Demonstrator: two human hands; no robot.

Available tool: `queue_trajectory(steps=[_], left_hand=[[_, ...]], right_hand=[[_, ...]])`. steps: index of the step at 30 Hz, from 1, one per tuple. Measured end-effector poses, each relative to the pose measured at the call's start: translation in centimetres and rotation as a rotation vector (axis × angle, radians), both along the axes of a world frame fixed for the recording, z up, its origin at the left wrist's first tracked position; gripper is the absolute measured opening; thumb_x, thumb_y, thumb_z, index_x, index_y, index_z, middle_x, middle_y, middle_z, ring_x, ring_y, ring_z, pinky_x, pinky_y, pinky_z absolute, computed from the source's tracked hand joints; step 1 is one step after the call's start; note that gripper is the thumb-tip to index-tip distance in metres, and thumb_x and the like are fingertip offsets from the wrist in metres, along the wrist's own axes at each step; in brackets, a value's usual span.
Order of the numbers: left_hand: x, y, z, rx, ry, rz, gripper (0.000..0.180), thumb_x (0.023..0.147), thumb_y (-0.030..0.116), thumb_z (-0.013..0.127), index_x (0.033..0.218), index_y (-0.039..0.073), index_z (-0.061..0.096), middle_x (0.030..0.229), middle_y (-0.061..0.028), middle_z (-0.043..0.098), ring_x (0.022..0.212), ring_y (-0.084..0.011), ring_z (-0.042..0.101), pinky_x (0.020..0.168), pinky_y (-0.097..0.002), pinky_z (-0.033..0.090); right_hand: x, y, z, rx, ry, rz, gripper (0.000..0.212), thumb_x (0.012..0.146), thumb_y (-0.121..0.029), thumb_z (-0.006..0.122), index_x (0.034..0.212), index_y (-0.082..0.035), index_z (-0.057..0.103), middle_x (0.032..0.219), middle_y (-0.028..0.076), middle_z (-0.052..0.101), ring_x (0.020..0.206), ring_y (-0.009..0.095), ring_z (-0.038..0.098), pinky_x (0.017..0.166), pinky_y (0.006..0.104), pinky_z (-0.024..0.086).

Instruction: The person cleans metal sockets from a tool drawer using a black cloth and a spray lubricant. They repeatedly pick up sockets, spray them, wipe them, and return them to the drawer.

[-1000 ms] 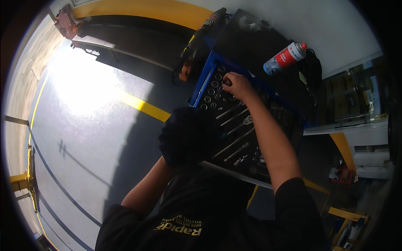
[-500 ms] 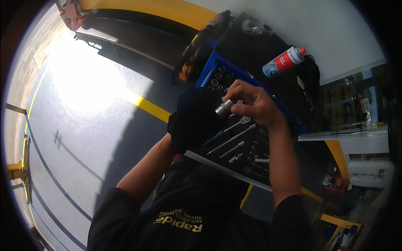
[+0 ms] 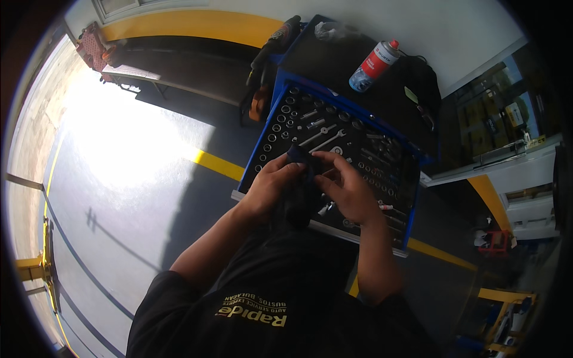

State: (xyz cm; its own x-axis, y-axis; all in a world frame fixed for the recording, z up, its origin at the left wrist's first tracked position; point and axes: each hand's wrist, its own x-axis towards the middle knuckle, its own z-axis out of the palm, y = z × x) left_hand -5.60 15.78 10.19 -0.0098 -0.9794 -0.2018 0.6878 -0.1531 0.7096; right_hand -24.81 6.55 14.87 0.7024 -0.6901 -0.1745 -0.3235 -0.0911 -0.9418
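A dark cloth (image 3: 300,200) hangs bunched between my hands, over the open tool drawer. My left hand (image 3: 267,186) is closed on it, thumb pressing near its top. My right hand (image 3: 352,194) is at the cloth's right side with fingers bent and their tips against or just beside it; what they hold is hidden. No socket shows in either hand. Below and around them, the blue drawer (image 3: 262,138) has a black tray with rows of sockets (image 3: 276,127), a combination wrench (image 3: 328,142) and several ratchets and extension bars.
On the black cabinet top (image 3: 316,51) stand a spray can (image 3: 374,65) with a red cap and a crumpled clear plastic bag (image 3: 334,31). A dark bench (image 3: 179,74) runs along the wall at the far left. Yellow stripes (image 3: 218,164) cross the grey floor.
The metal socket that my right hand pinched is out of sight. The cloth has gone from covering my left hand to bunched in its grip. Both hands are lower, and more of the drawer shows.
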Motion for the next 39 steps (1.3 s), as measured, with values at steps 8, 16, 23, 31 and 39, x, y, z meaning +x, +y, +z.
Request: queue_trajectory(steps=[8,16,23,31,39], left_hand=[[-1.1,-0.9,-3.6,0.051,0.13,0.057,0.046,0.115,0.037,0.049,0.142,0.0,0.059,0.126,-0.0151,0.07,0.113,-0.0261,0.071,0.1,-0.0397,0.06],[-2.7,-0.8,-0.2,-0.008,0.024,-0.07,0.05,0.109,0.021,0.055,0.152,-0.001,0.049,0.137,-0.0164,0.065,0.125,-0.0254,0.067,0.111,-0.0427,0.055],[-3.4,-2.0,-1.4,0.201,-0.213,-0.024,0.041,0.109,0.024,0.058,0.144,0.002,0.061,0.131,-0.0111,0.068,0.118,-0.0206,0.068,0.099,-0.0355,0.057],[-3.6,-0.9,-1.1,-0.26,-0.018,0.01,0.049,0.112,0.035,0.056,0.146,0.0,0.056,0.134,-0.0141,0.068,0.122,-0.0231,0.069,0.101,-0.0378,0.061],[-1.8,-1.2,-6.0,-0.448,-0.694,0.097,0.045,0.11,0.024,0.064,0.147,0.0,0.055,0.13,-0.0125,0.069,0.112,-0.0204,0.073,0.092,-0.0324,0.065]], right_hand=[[-1.3,7.6,-1.5,-0.091,-0.081,-0.192,0.07,0.099,-0.038,0.082,0.148,0.001,0.052,0.114,0.012,0.073,0.1,0.02,0.073,0.09,0.034,0.058],[-4.1,5.2,-1.4,-0.321,-0.166,-0.449,0.034,0.103,-0.02,0.074,0.129,0.001,0.069,0.115,0.015,0.078,0.108,0.026,0.076,0.098,0.0383,0.058],[-4.6,5.6,-0.8,-0.196,-0.371,-0.418,0.028,0.104,-0.021,0.071,0.125,-0.001,0.071,0.103,0.007,0.076,0.093,0.017,0.071,0.088,0.0321,0.056],[-5.1,7.2,1.2,-0.316,-0.487,-0.502,0.013,0.099,-0.01,0.074,0.11,-0.003,0.071,0.089,0.001,0.067,0.083,0.009,0.064,0.077,0.0274,0.052],[-3.4,5.2,1.2,-0.758,-0.15,-0.258,0.023,0.095,-0.01,0.078,0.117,-0.007,0.072,0.093,0.005,0.065,0.091,0.02,0.064,0.082,0.0362,0.053]])
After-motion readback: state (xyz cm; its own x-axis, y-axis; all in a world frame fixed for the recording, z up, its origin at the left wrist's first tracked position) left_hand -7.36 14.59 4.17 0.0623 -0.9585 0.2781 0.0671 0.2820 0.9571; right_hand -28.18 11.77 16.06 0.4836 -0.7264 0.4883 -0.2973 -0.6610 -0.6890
